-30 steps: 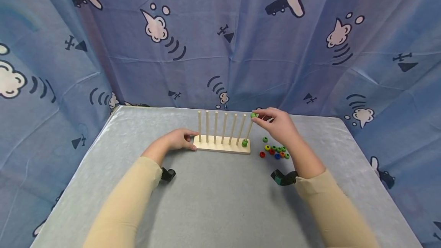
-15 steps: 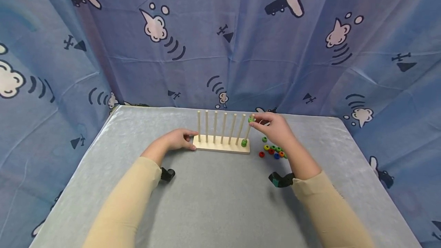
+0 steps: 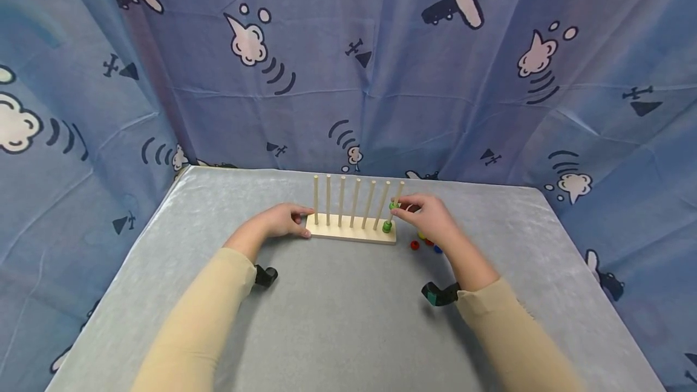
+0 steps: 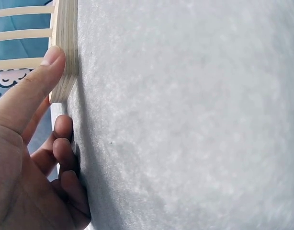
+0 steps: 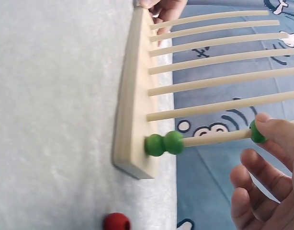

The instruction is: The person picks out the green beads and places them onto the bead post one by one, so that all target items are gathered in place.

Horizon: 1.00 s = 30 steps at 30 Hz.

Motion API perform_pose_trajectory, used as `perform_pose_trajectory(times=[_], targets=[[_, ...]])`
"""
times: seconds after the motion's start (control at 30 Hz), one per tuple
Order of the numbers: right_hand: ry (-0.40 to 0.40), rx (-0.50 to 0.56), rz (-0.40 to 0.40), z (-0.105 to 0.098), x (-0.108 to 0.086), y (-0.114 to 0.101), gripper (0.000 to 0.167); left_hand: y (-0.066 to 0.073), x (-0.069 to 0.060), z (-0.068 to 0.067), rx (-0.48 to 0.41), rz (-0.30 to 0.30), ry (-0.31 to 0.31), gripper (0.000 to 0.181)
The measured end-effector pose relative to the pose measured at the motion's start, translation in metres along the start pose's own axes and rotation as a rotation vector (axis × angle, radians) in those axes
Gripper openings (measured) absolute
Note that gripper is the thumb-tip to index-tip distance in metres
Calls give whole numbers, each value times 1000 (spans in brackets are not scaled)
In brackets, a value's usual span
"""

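A pale wooden peg rack (image 3: 351,233) with a row of upright pegs stands on the table. My left hand (image 3: 283,220) grips its left end; in the left wrist view the thumb (image 4: 52,57) lies on the base. Two green beads (image 5: 164,143) sit stacked at the foot of the rightmost peg. Partway up that same peg, my right hand (image 3: 427,216) pinches another green bead (image 5: 256,132) between thumb and forefinger, with the peg running through it. The other right fingers are loosely bent, touching nothing.
Right of the rack lie loose beads: a red bead (image 3: 415,245), a blue bead (image 3: 438,249) and others partly hidden by my right hand. The grey cloth-covered table (image 3: 348,319) ends at a blue patterned curtain (image 3: 305,126) behind.
My right hand has lowered the green bead from the top of the rightmost peg to partway down it. My left hand keeps its grip on the rack's end.
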State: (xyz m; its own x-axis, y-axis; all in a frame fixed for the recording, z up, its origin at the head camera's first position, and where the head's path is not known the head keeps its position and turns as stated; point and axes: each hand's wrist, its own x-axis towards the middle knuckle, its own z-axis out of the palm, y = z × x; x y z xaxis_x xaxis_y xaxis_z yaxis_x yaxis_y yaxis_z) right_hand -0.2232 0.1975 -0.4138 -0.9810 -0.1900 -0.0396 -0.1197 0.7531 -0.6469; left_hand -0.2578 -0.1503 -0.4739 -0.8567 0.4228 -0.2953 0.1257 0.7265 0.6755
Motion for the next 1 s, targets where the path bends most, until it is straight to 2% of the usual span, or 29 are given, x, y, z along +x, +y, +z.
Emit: perform_pose_trajectory(times=[0.4, 0.5, 0.63, 0.77, 1.0], targets=[[-48, 3, 25, 20, 1, 20, 34, 0, 2, 2, -2, 0, -3, 66], [-53, -12, 41, 21, 1, 23, 33, -1, 5, 3, 15, 21, 4, 66], [-82, -44, 33, 22, 3, 27, 36, -3, 6, 4, 27, 37, 9, 66], [-107, -51, 12, 25, 5, 28, 37, -4, 2, 3, 11, 13, 16, 66], [-109, -50, -9, 27, 6, 30, 37, -2, 0, 2, 13, 16, 7, 68]])
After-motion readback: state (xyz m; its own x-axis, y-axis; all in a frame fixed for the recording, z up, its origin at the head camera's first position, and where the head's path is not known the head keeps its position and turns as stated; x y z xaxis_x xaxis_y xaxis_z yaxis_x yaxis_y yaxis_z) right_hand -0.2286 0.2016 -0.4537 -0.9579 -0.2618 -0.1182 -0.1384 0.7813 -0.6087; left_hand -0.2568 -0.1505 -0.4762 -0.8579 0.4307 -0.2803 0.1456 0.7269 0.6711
